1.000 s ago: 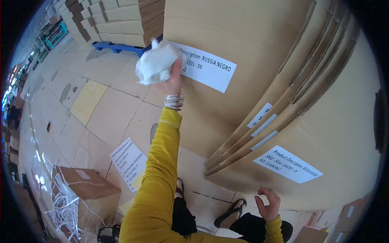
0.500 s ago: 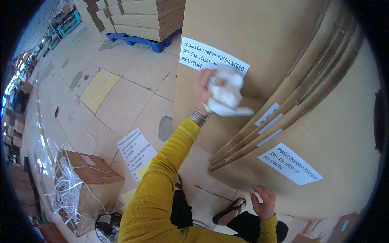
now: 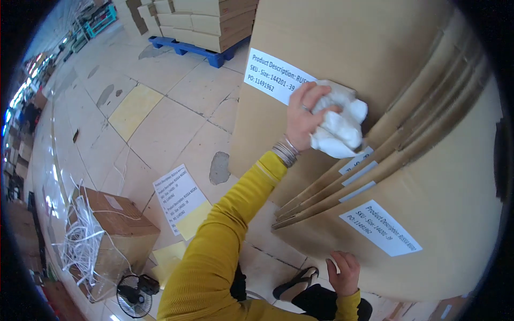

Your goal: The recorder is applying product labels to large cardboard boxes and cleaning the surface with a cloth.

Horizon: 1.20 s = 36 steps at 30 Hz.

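Observation:
My left hand [image 3: 302,115], with bangles at the wrist and a yellow sleeve, presses a crumpled white cloth [image 3: 338,125] against the face of a big brown cardboard carton [image 3: 369,59]. The cloth sits at the right end of a white printed label [image 3: 273,76] stuck on that carton. My right hand [image 3: 344,273] rests low against the bottom edge of another carton [image 3: 450,214], fingers spread, holding nothing. That carton carries a second white label [image 3: 380,227]. Several flattened cardboard sheets [image 3: 342,182] stand wedged between the two cartons.
On the tiled floor lie a printed sheet [image 3: 179,198] and yellow backing papers [image 3: 171,257]. A smaller box [image 3: 115,222] with white plastic strapping [image 3: 80,241] stands at lower left beside a small fan [image 3: 134,291]. A blue pallet [image 3: 195,49] bearing stacked cartons is far off.
My left hand has carried the cloth to the right and downward along the label on the carton face. My right hand stays at the bottom edge of the other carton.

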{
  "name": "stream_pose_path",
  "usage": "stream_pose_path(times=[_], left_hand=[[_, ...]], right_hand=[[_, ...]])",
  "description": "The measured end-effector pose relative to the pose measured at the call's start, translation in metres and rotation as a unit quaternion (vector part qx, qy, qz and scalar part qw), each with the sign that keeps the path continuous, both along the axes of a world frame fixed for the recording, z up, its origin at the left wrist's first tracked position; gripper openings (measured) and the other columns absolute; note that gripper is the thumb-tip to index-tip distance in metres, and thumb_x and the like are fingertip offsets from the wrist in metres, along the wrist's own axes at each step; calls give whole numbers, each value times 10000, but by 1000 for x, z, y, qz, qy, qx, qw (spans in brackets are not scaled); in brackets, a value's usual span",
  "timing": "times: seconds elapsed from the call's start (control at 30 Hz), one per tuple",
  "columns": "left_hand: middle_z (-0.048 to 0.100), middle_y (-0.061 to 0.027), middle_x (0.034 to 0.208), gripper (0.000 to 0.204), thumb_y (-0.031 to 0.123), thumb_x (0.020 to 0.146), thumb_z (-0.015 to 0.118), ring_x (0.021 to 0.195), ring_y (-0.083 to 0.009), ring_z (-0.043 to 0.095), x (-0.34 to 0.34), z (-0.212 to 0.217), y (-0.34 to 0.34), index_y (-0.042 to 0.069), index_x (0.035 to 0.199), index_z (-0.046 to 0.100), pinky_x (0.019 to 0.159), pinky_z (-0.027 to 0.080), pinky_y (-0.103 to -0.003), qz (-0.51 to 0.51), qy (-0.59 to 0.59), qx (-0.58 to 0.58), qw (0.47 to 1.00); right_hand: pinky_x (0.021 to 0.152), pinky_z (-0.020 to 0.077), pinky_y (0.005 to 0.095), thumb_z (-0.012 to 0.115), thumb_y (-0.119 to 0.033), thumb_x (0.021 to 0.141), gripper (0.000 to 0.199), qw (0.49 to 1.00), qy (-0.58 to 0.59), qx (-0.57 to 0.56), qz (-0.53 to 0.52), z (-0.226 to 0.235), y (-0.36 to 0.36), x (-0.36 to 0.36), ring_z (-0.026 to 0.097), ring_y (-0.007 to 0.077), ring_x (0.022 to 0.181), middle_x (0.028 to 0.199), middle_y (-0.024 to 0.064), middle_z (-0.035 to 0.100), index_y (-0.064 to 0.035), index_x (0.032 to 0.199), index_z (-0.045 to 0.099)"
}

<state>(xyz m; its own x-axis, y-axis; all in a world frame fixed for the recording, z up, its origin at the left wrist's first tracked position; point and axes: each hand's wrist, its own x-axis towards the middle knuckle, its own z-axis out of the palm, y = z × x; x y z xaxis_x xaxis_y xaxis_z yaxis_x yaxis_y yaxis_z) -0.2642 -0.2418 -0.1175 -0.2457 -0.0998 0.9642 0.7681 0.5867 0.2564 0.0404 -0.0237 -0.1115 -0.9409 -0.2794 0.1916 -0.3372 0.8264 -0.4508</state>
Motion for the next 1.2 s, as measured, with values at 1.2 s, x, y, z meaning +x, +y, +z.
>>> stream_pose_path(times=[1.2], left_hand=[[467,-83,1233,524,389,631,714,1134,-283,431,313,-325,-93,155,1085,599,892,393,-452,-143,-691,-74,705]], right_hand=[[964,334,412,688,-166,691,330,828,299,386,275,77,-283,-384,476,309,1071,1108,133,545,-48,990,617]])
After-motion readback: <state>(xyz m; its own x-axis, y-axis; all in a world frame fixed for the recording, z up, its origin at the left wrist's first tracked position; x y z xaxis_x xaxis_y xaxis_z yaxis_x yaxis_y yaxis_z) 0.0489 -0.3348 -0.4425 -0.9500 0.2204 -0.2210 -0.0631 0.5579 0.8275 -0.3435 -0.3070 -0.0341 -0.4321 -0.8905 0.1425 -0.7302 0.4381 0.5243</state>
